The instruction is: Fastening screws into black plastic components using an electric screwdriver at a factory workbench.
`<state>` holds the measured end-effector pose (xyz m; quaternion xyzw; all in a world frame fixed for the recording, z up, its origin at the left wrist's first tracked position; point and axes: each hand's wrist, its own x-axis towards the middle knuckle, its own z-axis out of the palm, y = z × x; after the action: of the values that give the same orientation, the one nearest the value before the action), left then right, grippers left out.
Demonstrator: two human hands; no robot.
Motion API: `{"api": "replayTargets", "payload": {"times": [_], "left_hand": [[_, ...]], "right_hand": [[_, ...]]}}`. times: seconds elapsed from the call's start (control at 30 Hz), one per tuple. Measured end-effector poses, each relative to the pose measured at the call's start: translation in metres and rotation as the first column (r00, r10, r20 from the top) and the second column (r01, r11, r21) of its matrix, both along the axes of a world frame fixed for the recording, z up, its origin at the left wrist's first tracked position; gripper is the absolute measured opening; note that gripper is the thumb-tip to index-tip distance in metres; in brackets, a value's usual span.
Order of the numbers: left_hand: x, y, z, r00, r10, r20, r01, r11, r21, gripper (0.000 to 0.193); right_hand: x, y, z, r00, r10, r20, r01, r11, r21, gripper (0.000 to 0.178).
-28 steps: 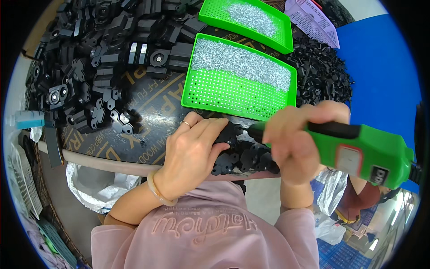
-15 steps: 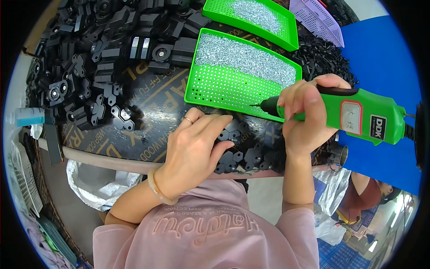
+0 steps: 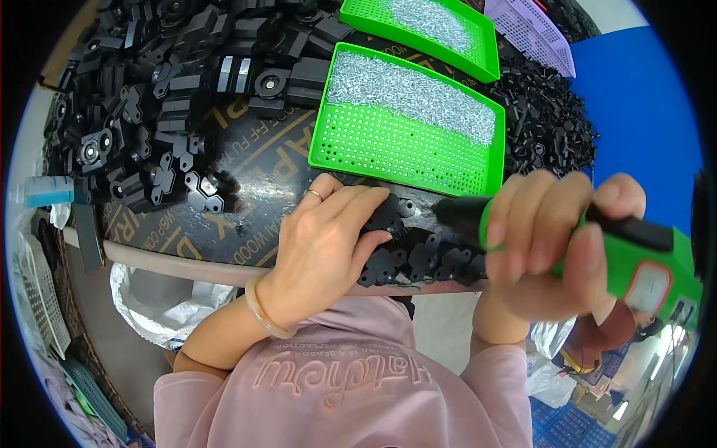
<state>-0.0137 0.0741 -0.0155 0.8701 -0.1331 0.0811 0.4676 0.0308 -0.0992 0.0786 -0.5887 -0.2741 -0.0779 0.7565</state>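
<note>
Near the table's front edge, my left hand is closed on a small black plastic part, thumb and fingers around its left side. A round hole shows at the part's free end. My right hand grips a green electric screwdriver, its fingers wrapped round the body and a little blurred. The tool's dark nose points left toward the part, apart from it as far as I can see; the bit is not clear. Several flat black parts lie just below the held one. Beyond my hands is a green tray with silver screws.
A second green tray with screws and a purple basket stand behind. Small black pieces are heaped at right, larger black assemblies at left. A white bag hangs below the table edge. Another person is at lower right.
My right hand has brought the screwdriver from over the tray's lower right corner toward me and right, its nose now lower beside the held part. My left hand has barely moved.
</note>
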Motion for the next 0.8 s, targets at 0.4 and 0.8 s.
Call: {"api": "replayTargets", "payload": {"times": [0.4,0.8], "left_hand": [[0.001,0.003,-0.001,1.0,-0.03,-0.005,0.03,0.998,0.048,0.047],[0.001,0.003,0.0,0.998,-0.042,-0.041,0.045,0.997,0.056,0.044]], "right_hand": [[-0.008,0.019,-0.019,0.998,-0.057,-0.034,0.046,0.958,-0.282,0.038],[-0.015,0.024,-0.018,0.999,-0.014,-0.038,-0.001,0.929,-0.371,0.036]]}}
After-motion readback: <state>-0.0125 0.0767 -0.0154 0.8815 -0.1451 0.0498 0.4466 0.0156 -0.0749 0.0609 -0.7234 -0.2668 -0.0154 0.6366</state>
